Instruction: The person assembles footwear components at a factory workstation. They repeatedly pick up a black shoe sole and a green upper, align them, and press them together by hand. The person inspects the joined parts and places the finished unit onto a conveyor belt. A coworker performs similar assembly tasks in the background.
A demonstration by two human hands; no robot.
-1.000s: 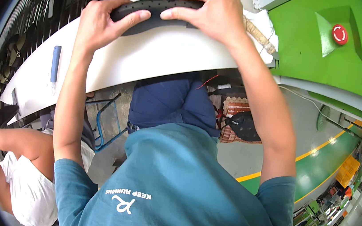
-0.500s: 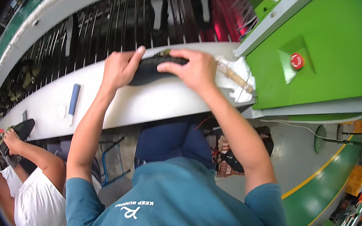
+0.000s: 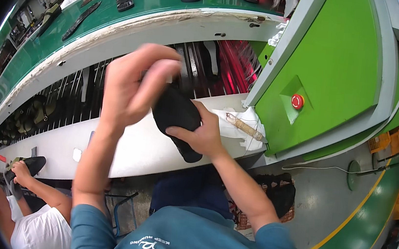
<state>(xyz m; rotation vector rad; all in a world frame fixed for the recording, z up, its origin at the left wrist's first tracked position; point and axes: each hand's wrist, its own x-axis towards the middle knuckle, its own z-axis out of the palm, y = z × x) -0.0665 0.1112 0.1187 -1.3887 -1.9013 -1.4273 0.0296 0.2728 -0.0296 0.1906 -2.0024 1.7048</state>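
the black shoe is up over the white table, tilted. the right hand is clamped on its side, thumb on the wide flat face. the left hand is curled and blurry by the far end; i cannot tell if it grips. the shoe looks light, a bit bendy and hard to break. its two long sides look best to hold.

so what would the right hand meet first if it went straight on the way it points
Beyond the shoe the right hand holds, probably the left hand, though depth is unclear.
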